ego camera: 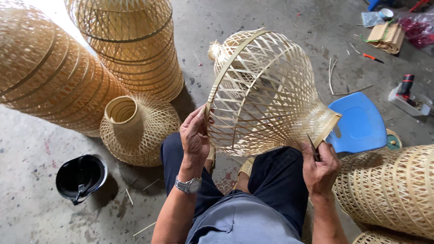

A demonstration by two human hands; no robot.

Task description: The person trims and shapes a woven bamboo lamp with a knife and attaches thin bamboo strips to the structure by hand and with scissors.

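A pale woven bamboo lampshade (pixel 266 90), open lattice with a wide hoop rim and a narrow neck, is held tilted over my knees. My left hand (pixel 195 135), with a metal wristwatch, grips the wide rim at its lower left edge. My right hand (pixel 320 168) holds a small dark blade or tool (pixel 313 147) against the narrow neck end of the shade at the lower right. I sit in dark trousers with sandalled feet under the shade.
Stacks of finished woven shades stand at the upper left (pixel 49 72), top centre (pixel 135 45) and lower right (pixel 389 190). One single shade (pixel 138 126) sits upright by my left knee. A black helmet (pixel 80 177), a blue plastic stool (pixel 359 122), and scattered tools lie on concrete.
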